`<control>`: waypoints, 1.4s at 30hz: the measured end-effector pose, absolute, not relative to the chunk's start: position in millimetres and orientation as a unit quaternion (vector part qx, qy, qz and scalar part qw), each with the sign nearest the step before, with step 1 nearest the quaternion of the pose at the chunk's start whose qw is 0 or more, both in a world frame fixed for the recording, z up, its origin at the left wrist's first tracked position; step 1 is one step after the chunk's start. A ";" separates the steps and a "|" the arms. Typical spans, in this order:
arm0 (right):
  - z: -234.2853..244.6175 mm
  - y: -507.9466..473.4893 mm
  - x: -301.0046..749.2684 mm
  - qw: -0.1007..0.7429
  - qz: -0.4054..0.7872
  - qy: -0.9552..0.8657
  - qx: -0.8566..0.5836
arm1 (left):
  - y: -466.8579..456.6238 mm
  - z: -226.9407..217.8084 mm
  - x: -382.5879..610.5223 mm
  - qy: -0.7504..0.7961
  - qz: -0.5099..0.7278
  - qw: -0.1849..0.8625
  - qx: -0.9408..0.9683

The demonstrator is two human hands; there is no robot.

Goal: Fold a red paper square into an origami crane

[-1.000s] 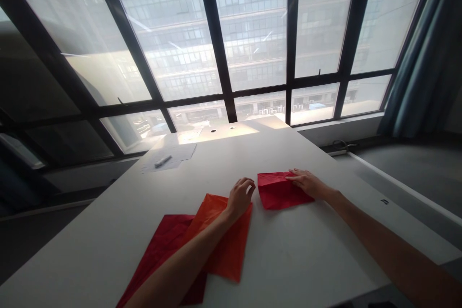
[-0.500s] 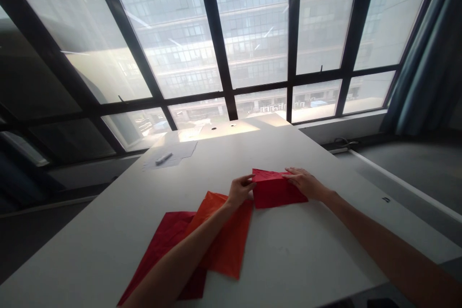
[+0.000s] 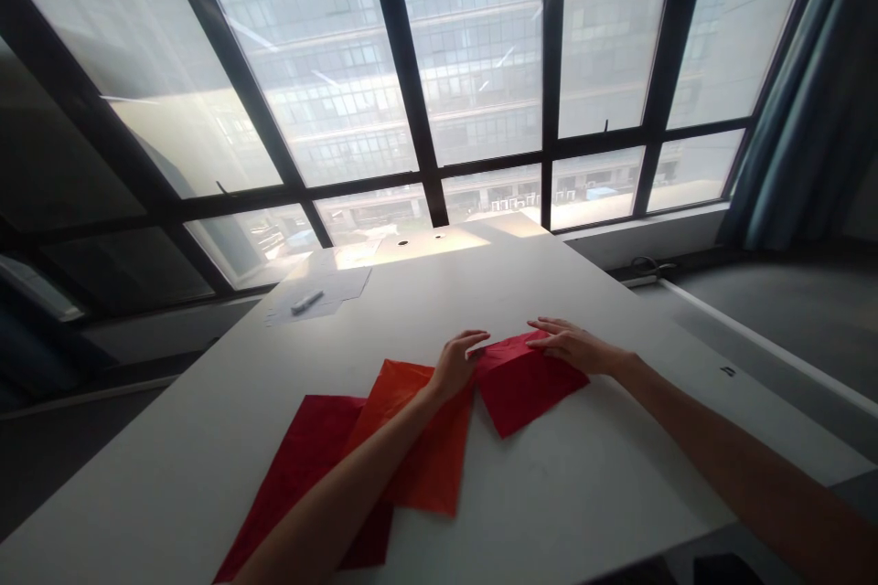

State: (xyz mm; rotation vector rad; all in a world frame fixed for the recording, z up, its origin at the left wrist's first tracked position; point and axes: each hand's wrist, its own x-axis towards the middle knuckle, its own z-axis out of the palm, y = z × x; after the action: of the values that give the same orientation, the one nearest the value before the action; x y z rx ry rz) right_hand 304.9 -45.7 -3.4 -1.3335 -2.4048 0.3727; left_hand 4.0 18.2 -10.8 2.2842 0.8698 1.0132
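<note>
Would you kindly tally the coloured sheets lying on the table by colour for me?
Dark red sheet: 1
Orange sheet: 1
Bright red sheet: 1
Total: 3

The left hand [image 3: 455, 366] and right hand [image 3: 572, 346] lie palm down, near each other and just apart, their fingers [image 3: 545, 330] spread and pointing inward. The bare left arm [image 3: 343, 484] reaches up from the near edge; the bare right arm [image 3: 713, 443] slants in from the right.
</note>
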 end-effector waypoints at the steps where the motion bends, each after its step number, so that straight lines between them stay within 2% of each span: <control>1: -1.4 -46.9 302.6 0.178 0.126 -0.860 -0.462 | 16.0 -10.2 4.2 0.285 0.334 0.251 0.862; 6: -1.3 -46.9 297.6 0.182 0.098 -0.877 -0.433 | 3.9 -3.5 5.0 0.159 0.223 0.238 0.932; 13: -18.2 -37.7 295.5 0.190 0.045 -0.849 -0.490 | -4.0 4.5 4.1 0.222 0.188 0.130 0.948; 18: -7.7 -47.5 285.3 0.222 -0.001 -0.797 -0.562 | -0.4 -0.6 4.0 0.174 0.165 0.169 0.956; 22: -1.9 -70.3 278.9 0.204 0.001 -0.726 -0.656 | 1.3 -6.2 5.2 0.190 0.183 0.179 0.948; 31: -33.9 -113.3 267.7 0.145 0.069 -0.741 -0.652 | 3.4 -10.0 14.9 0.243 0.256 0.183 0.918; 37: -27.0 -102.6 262.1 0.183 0.052 -0.777 -0.599 | -1.5 -7.8 13.5 0.251 0.291 0.207 0.900; 42: -19.6 -96.6 254.5 0.254 0.036 -0.796 -0.548 | -5.9 -2.9 11.4 0.236 0.286 0.219 0.903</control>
State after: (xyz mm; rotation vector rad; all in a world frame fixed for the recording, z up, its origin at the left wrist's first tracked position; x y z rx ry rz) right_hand 254.5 -96.6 -19.6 -1.4898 -2.1625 0.0977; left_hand 11.4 -5.9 -2.9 2.4982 0.6526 0.7901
